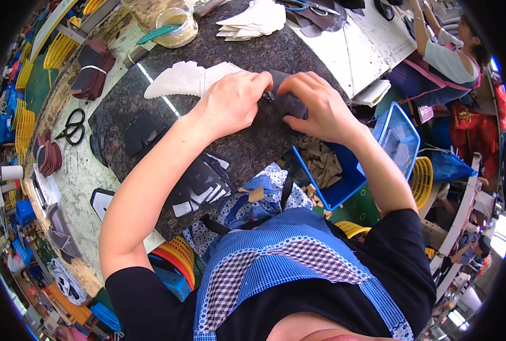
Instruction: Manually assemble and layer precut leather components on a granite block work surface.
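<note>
Both of my hands are over a dark speckled stone slab [253, 150]. Between them is a small dark grey piece of sheet material [290, 106], its kind partly hidden by fingers. My right hand [320, 108] curls around its right side, thumb below and fingers on top. The fingers of my left hand [233, 105] are pinched together at its left edge; whether they grip it is hidden. Pale pieces with serrated edges [179, 79] lie just beyond the left hand. Nearer to me, under and beside my left forearm, are stacked black cut pieces [204, 179] with white patches.
A tub [183, 35] with a teal brush and a pile of white cut pieces [255, 20] stand at the back. Black scissors [72, 127] and a tied maroon bundle [92, 68] lie left. A blue bin [335, 193] holds beige scraps at right. Another person [452, 59] sits far right.
</note>
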Tool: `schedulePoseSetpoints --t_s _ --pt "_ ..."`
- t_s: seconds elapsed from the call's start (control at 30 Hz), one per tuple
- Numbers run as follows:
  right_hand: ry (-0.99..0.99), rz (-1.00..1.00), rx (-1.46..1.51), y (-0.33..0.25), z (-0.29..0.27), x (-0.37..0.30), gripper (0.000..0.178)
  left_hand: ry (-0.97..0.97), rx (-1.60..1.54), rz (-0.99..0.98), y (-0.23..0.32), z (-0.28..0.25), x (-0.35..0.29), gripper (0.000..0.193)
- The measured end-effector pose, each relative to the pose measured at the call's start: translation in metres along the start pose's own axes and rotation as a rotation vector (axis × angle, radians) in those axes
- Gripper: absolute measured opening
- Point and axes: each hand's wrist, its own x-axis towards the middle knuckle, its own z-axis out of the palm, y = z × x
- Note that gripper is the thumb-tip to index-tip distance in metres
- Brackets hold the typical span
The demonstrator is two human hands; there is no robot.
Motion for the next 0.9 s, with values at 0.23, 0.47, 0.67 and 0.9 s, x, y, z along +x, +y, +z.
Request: schedulePoseSetpoints --t_s 0.23,0.47,0.67,0.9 --pt "0.069 -0.058 0.071 0.020 0.002 0.003 0.011 0.044 -0.067 0.014 -0.003 -0.002 0.005 0.029" --pt "1.143 0.520 0.946 0.052 -0.036 -0.001 0.012 0.105 0.005 0.086 0.004 -0.009 -0.002 0.025" --pt "0.572 -0.303 0.065 -0.074 -0.014 0.033 0.029 0.253 -1.105 -0.454 0.082 -0.064 -0.049 0.035" --pt "0.135 -0.411 0.406 -0.144 0.030 0.046 0.052 0.762 -0.938 -0.851 0.083 -0.101 -0.204 0.024"
